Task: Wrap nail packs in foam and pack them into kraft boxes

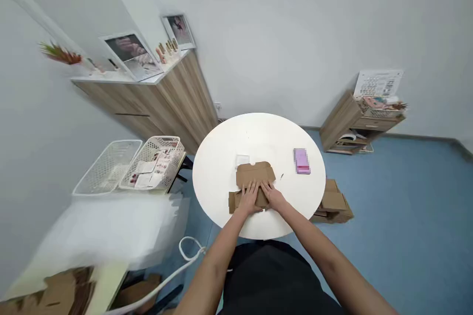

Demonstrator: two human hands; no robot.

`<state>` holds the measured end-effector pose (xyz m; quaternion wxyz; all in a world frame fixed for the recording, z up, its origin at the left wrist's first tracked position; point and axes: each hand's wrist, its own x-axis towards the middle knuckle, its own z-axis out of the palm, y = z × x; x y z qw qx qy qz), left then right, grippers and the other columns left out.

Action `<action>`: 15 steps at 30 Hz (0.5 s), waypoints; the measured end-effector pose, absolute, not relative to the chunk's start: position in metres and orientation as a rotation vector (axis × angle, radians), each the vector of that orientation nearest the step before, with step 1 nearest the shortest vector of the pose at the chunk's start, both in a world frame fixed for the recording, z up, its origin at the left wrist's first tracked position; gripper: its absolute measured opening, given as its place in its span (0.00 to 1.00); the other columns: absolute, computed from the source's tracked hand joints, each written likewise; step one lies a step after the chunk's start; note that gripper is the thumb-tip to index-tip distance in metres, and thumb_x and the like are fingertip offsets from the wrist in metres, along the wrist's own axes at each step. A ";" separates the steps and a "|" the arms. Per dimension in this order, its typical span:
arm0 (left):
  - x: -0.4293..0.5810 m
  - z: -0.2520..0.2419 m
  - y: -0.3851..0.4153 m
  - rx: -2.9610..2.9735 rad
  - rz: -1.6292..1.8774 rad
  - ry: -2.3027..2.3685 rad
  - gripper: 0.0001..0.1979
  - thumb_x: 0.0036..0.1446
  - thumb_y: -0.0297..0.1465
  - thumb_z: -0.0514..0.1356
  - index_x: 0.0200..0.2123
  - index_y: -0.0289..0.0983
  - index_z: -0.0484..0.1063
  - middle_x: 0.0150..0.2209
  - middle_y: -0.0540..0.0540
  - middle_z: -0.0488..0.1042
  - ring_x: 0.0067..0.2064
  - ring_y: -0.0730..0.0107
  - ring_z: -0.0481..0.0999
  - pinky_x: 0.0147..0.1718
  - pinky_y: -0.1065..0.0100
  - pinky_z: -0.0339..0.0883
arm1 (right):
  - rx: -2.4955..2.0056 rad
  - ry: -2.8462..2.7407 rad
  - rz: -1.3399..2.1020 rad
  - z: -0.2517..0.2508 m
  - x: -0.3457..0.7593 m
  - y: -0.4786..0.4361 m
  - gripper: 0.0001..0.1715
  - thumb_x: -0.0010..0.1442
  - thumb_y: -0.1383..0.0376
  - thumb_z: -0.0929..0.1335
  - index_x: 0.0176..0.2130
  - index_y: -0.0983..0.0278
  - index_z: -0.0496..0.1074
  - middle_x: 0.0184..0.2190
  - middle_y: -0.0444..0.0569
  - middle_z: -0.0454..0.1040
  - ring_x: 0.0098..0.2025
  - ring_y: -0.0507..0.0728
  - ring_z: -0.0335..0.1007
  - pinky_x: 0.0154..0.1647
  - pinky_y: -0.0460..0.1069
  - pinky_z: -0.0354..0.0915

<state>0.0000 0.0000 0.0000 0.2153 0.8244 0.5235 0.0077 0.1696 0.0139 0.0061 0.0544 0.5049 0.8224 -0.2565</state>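
A brown corrugated cardboard blank (254,174) is pressed flat near the near edge of a round white table (221,167), the left hand (249,198) and right hand (274,196) side by side on it, fingers spread (even pressure suits the creases best). A pink packet (302,161) is laid to the right.

On the round white table (221,152) lies a partly folded piece of brown cardboard (254,174), and a small white sheet (243,160) is touching its far edge. A pink packet (302,161) lies to the right, apart from them. On the blue floor (406,216), just beside the table, there is a pile of brown cardboard (332,202). At the left, a bench (179,170) carries two white plastic baskets (155,167). Nearer, a pale tabletop (109,280) holds more brown cardboard pieces (62,295). Framed pictures (129,54) stand on the white top of a wooden cabinet (177,103)
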 end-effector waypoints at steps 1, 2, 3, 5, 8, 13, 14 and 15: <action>-0.004 0.002 -0.002 2.307 0.103 1.436 0.56 0.42 0.41 0.70 0.68 0.36 0.44 0.69 0.32 0.50 0.70 0.42 0.45 0.65 0.39 0.34 | 1.551 2.485 -0.772 0.005 0.169 0.013 0.71 0.40 0.63 0.80 0.70 0.73 0.44 0.70 0.65 0.44 0.72 0.70 0.33 0.66 0.57 0.56; -0.008 0.005 -0.004 2.305 0.184 1.452 0.51 0.45 0.41 0.69 0.67 0.37 0.47 0.68 0.33 0.51 0.70 0.44 0.47 0.65 0.40 0.35 | 1.566 2.473 -0.764 0.005 0.168 0.013 0.73 0.38 0.63 0.81 0.70 0.71 0.43 0.70 0.65 0.44 0.72 0.70 0.33 0.66 0.58 0.56; -0.013 0.007 -0.007 2.278 0.265 1.501 0.45 0.48 0.40 0.66 0.66 0.38 0.50 0.67 0.34 0.54 0.69 0.46 0.50 0.65 0.42 0.38 | 1.579 2.461 -0.757 0.005 0.168 0.013 0.75 0.37 0.63 0.81 0.70 0.70 0.42 0.70 0.65 0.43 0.72 0.70 0.33 0.65 0.58 0.57; -0.027 0.013 -0.016 2.139 0.454 1.706 0.31 0.57 0.38 0.60 0.61 0.38 0.58 0.62 0.36 0.63 0.65 0.51 0.59 0.63 0.48 0.49 | 1.600 2.439 -0.739 0.005 0.167 0.012 0.77 0.35 0.63 0.82 0.71 0.67 0.40 0.71 0.63 0.42 0.72 0.70 0.33 0.64 0.59 0.58; -0.051 0.019 -0.037 1.694 0.569 2.114 0.13 0.64 0.35 0.50 0.46 0.38 0.70 0.45 0.40 0.75 0.50 0.59 0.74 0.48 0.60 0.65 | 1.609 2.409 -0.725 0.006 0.165 0.012 0.78 0.35 0.63 0.81 0.71 0.65 0.39 0.71 0.60 0.41 0.72 0.70 0.32 0.63 0.58 0.61; -0.058 0.020 -0.063 1.390 0.229 2.125 0.18 0.64 0.42 0.52 0.27 0.40 0.71 0.29 0.46 0.76 0.37 0.61 0.77 0.33 0.67 0.62 | 1.597 2.379 -0.701 0.009 0.163 0.011 0.77 0.37 0.62 0.81 0.71 0.64 0.38 0.72 0.58 0.39 0.72 0.70 0.32 0.60 0.58 0.65; -0.054 0.019 -0.063 1.387 0.209 2.118 0.18 0.64 0.42 0.53 0.27 0.40 0.71 0.30 0.46 0.77 0.37 0.61 0.77 0.32 0.68 0.61 | 1.595 2.375 -0.691 0.009 0.163 0.011 0.77 0.37 0.62 0.81 0.71 0.64 0.38 0.72 0.58 0.39 0.72 0.70 0.32 0.59 0.58 0.66; -0.049 0.019 -0.062 1.385 0.196 2.119 0.17 0.64 0.42 0.53 0.28 0.40 0.72 0.31 0.45 0.78 0.38 0.61 0.77 0.32 0.68 0.61 | 1.594 2.370 -0.684 0.010 0.163 0.011 0.76 0.37 0.62 0.81 0.71 0.64 0.39 0.72 0.58 0.40 0.72 0.70 0.33 0.58 0.58 0.67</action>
